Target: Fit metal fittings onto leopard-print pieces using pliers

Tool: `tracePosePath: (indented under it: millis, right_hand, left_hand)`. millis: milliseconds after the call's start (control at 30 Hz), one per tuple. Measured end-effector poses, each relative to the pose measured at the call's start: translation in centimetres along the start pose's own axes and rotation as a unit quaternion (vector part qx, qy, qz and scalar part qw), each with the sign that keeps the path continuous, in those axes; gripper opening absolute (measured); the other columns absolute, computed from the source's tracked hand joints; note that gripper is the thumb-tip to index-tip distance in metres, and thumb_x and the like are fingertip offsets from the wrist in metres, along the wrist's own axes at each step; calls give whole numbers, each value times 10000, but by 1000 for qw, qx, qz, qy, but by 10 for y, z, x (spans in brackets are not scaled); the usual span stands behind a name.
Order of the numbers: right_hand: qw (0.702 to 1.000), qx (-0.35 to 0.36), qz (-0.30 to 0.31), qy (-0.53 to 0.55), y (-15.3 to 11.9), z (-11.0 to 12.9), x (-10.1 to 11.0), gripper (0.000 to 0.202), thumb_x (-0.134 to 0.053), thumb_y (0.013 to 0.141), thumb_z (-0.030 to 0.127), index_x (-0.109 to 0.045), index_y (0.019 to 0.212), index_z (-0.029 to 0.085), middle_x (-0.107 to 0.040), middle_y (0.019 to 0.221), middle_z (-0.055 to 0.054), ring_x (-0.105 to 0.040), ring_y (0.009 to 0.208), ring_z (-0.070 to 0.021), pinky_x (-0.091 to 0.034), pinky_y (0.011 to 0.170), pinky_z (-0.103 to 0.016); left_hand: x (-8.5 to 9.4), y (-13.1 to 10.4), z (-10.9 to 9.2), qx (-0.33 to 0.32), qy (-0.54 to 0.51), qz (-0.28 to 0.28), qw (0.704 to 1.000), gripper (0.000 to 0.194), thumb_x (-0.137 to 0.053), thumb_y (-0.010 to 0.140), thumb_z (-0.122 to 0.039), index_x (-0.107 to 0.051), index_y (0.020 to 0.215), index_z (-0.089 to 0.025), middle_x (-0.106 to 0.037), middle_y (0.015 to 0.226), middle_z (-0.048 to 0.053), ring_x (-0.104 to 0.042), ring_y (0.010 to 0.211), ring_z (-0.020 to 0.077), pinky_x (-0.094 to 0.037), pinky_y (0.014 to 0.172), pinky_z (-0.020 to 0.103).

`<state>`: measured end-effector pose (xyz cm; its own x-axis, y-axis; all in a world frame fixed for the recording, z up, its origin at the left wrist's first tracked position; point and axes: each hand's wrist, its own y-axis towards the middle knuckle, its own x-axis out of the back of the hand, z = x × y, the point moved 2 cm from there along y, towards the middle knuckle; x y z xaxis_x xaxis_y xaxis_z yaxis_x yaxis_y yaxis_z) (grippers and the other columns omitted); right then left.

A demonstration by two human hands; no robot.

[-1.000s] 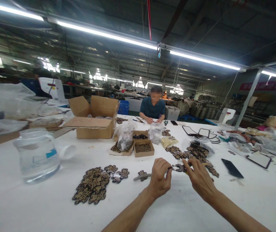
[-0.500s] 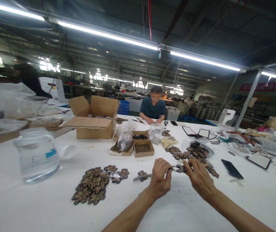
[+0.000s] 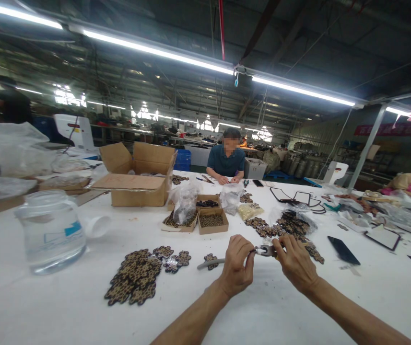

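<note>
My left hand point(image 3: 239, 266) is closed around a tool with a curved grey handle point(image 3: 210, 263) that sticks out to the left; its working end is mostly hidden by my fingers. Facing it, my right hand point(image 3: 296, 261) grips a pair of pliers point(image 3: 269, 250), whose metal jaws point left. The tips meet at a small dark and shiny piece between my hands, too small to make out. A single leopard-print flower patch point(image 3: 210, 260) lies beside the grey handle. More such patches form a pile point(image 3: 135, 275) to the left and another pile point(image 3: 291, 225) beyond my right hand.
Small boxes of studs point(image 3: 213, 221), a bag of pale beads point(image 3: 250, 211) and a large cardboard box point(image 3: 138, 189) stand ahead. A water jug point(image 3: 50, 232) is at left, a phone point(image 3: 344, 250) at right. Across the table sits a co-worker point(image 3: 227, 160).
Both hands stay together with the tools in nearly the same place. The view has shifted slightly. A dark-clothed person at far left has moved leftward.
</note>
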<state>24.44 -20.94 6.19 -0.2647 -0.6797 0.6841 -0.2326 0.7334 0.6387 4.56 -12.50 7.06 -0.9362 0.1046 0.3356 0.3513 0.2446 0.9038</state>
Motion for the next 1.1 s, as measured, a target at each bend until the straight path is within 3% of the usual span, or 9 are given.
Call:
tracePosePath:
  millis: [533,833,967,1100]
  right_hand:
    - [1000,-6,11,17,-1,0,-5,327,-419,961,108,-558,1251,165,-580,1007,-144,-520,938,-291,-447,774,-413]
    - [990,-70,-59,112,-16,-13,-18,550,-358,906,13,-380,1428,186,-524,1236,-164,-493,1147,-301,-464,931,-463]
    - [987,-128,64,70,-40,-23,-35,517,-411,873,28,-446,1356,210,-560,1151,-138,-527,1060,-295,-461,829,-399]
    - [951,-171,243,89,-73,-27,-56,278,-475,906,181,-553,1166,243,-587,1002,-86,-565,916,-261,-411,704,-328]
  left_hand:
    - [-2,-1,1,1,-10,15,1000,118,-503,881,-105,-566,942,-184,-582,846,81,-518,827,221,-402,773,420]
    - [1,-1,0,-6,10,4,1000,102,-504,872,-96,-550,908,-180,-568,826,77,-510,820,218,-397,762,411]
    - [-1,-3,1,-8,23,8,1000,102,-503,869,-92,-547,907,-175,-573,833,79,-508,821,216,-394,773,414]
    - [-3,-5,2,-9,41,7,999,106,-503,866,-92,-560,906,-173,-580,835,80,-516,825,215,-397,782,412]
